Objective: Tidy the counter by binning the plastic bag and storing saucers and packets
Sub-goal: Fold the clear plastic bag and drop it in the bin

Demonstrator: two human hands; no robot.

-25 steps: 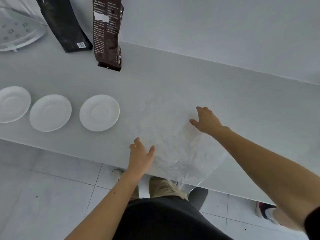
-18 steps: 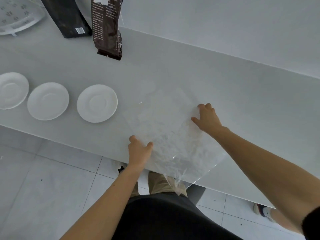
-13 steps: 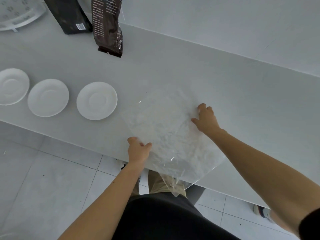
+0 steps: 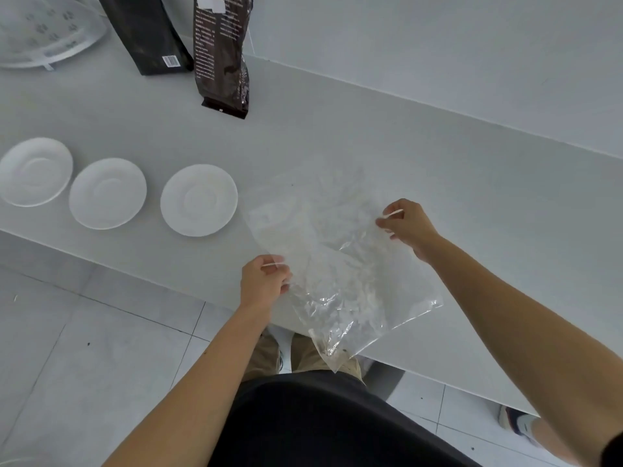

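A crinkled clear plastic bag [image 4: 332, 261] hangs over the front edge of the pale grey counter [image 4: 438, 170]. My left hand [image 4: 263, 281] pinches its left edge and my right hand [image 4: 406, 225] pinches its right edge, so the bag is partly lifted. Three white saucers stand in a row to the left: the nearest [image 4: 199, 199], the middle one [image 4: 108, 193] and the far-left one [image 4: 35, 171]. Behind them stand two dark packets, a brown one [image 4: 220, 59] and a black one [image 4: 148, 32].
A clear domed lid with small prints [image 4: 43, 32] lies at the counter's back left. A white wall [image 4: 438, 55] runs behind the counter. Pale floor tiles [image 4: 84, 348] lie below. A shoe of another person [image 4: 517, 424] shows at the lower right.
Both hands went from resting flat on the bag to pinching its edges. The bag has lifted off the counter and crumpled toward me.
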